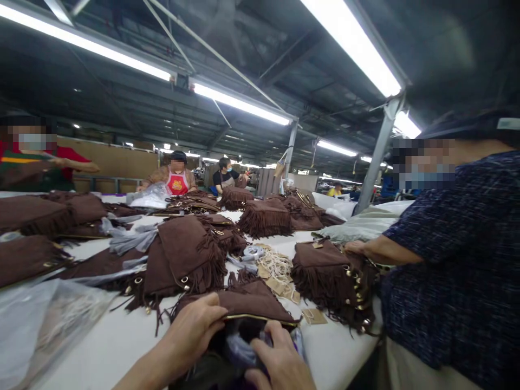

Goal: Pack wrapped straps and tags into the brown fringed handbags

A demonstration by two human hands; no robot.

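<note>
A brown suede fringed bag (255,299) lies at the front edge of the white table, its gold zipper open towards me. My left hand (199,319) pinches the rim of the opening at its left end. At the mouth of the bag, my right hand (282,355) has its fingers curled on a bluish-grey plastic-wrapped bundle (240,349), partly blurred; what the plastic covers cannot be made out. Just behind lies another brown fringed bag (182,254) with gold rings. Paper tags with cream strings (278,271) are heaped beyond my right hand.
On the right, a co-worker (450,244) rests a hand on a stack of fringed bags (325,271). More brown bags (266,216) cover the table's far side. Clear plastic bags (52,325) lie at left. Other people sit or stand across the table.
</note>
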